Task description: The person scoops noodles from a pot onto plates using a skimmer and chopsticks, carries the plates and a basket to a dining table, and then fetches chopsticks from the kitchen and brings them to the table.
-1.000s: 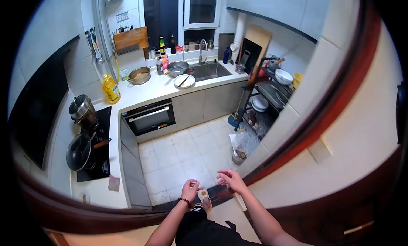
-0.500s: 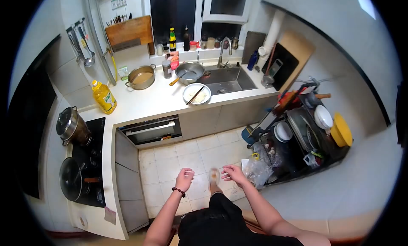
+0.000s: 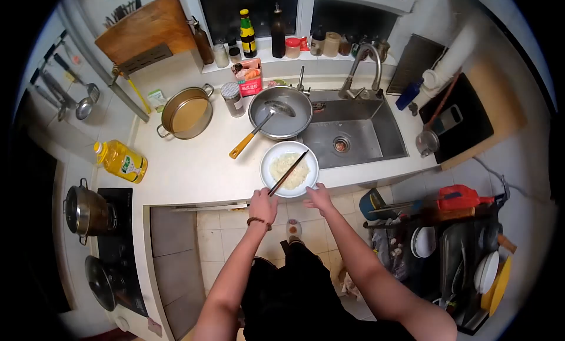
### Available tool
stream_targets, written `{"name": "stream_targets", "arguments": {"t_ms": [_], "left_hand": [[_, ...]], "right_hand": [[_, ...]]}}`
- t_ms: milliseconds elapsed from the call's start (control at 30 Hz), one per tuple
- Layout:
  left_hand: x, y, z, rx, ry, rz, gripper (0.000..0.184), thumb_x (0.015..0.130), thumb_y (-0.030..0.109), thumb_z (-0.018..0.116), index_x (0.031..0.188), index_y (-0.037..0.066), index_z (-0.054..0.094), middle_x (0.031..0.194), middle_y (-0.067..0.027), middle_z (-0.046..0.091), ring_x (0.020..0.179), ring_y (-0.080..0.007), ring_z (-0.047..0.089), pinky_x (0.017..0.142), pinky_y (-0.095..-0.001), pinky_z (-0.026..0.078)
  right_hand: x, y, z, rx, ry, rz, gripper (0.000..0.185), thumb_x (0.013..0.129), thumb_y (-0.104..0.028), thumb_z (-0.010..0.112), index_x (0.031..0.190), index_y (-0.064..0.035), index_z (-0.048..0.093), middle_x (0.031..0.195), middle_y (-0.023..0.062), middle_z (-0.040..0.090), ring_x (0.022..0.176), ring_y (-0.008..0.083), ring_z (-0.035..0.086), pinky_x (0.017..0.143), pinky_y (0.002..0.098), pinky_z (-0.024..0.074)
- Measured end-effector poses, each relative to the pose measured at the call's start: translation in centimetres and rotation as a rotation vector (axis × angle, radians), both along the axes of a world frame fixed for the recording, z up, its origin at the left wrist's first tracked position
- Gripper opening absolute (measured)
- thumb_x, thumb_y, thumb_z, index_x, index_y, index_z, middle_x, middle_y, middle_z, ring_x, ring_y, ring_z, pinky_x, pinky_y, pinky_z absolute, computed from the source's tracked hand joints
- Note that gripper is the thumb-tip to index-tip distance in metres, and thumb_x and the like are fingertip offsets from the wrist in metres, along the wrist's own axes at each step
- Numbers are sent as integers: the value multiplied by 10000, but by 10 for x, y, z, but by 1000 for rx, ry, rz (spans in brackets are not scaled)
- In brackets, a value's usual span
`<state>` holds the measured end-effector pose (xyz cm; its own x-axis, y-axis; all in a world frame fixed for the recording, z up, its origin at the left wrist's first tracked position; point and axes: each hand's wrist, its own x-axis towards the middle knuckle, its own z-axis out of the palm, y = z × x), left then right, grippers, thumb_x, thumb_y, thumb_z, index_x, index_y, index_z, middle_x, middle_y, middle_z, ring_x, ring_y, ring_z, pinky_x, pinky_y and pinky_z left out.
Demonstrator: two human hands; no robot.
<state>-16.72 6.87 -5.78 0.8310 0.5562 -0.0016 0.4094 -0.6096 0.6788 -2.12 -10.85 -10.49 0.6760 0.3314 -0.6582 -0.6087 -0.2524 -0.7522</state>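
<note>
A white plate [image 3: 266, 168] with pale shredded food [image 3: 288, 171] sits at the counter's front edge. Dark chopsticks [image 3: 292, 169] lie across it. My left hand [image 3: 263, 205] is at the plate's lower left rim, near the chopstick ends, its fingers curled; whether it grips anything is unclear. At the lower right rim is my right hand [image 3: 319, 199], fingers apart, with nothing held in it. Behind the plate stands a metal bowl [image 3: 294, 124] holding a slotted spatula [image 3: 249, 139] with an orange handle.
A steel sink [image 3: 382, 132] adjoins the bowl. Leftward on the counter [image 3: 194, 170] are a two-handled pot [image 3: 187, 113], a shaker [image 3: 233, 99] and an oil bottle [image 3: 122, 161]. The stove [image 3: 120, 247] holds a pot and lidded pan. At right stands a loaded rack [image 3: 450, 258].
The view has moved forward from the doorway to the counter. Both hands have come up to the plate from well short of it. The objects on the counter stand as before.
</note>
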Motion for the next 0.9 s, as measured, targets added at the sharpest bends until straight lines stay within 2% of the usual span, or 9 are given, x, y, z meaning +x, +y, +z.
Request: {"name": "stream_targets", "arguments": {"t_ms": [100,267,333,400,467,567,733,833,900], "left_hand": [[58,6,8,254,335,-107,403,894,342,662,1144,34,590,1147,-156,576,1067,-349,583,843,-487,499],[80,24,-34,248,622,-241,397,911,335,627,1196,63,578,1168,-147,607,1115,-329,578,889,-484,482],[70,31,-45,393,511,-315,377,917,313,613,1201,70,561,1191,-149,619,1113,-316,584,878,-486,484],[63,42,-36,301,433,-317,324,922,245,599,1176,54,533,1195,-184,613,1068,-361,611,855,-498,497],[49,52,3,-31,450,-328,249,931,175,580,1109,28,489,1080,-228,645,942,-436,636,779,-519,513],[31,62,50,-88,293,-352,192,959,165,564,1007,7,466,881,-261,650,803,-488,625,686,-522,503],[40,63,99,-295,212,-502,235,1010,209,529,909,2,484,703,-254,605,708,-471,623,585,-484,468],[59,39,107,-442,6,-682,216,1017,197,542,911,11,515,591,-120,514,511,-201,519,513,-336,402],[63,18,118,-490,25,-774,216,1014,204,553,911,17,521,580,-75,491,508,-163,470,507,-318,389]], "right_hand": [[30,23,-12,-62,131,-24,502,942,-59,536,1371,3,282,1294,245,508,947,382,692,721,454,640],[26,30,-48,90,139,-131,479,882,38,483,1328,-36,324,1261,239,495,905,388,699,675,480,656],[25,27,-46,120,93,-157,525,859,59,473,1351,-34,314,1267,232,492,942,403,686,681,486,657],[19,18,-39,143,82,-202,546,850,67,472,1362,-32,311,1267,227,497,971,403,677,682,484,657],[-5,2,-28,160,68,-262,567,841,75,471,1374,-30,307,1268,223,502,1000,403,668,682,481,658],[-49,-34,-4,173,36,-434,595,830,92,475,1389,-27,311,1267,206,518,1052,375,655,682,460,659],[-138,-67,100,135,-56,-739,631,849,81,515,1442,-45,341,1215,172,605,969,326,697,652,447,652],[-170,-57,115,254,-159,-966,622,863,82,517,1446,-34,330,1224,189,595,969,327,695,652,442,656],[-208,-53,145,207,-181,-1073,635,861,85,506,1455,-40,320,1236,189,592,961,330,698,631,424,657]]}}
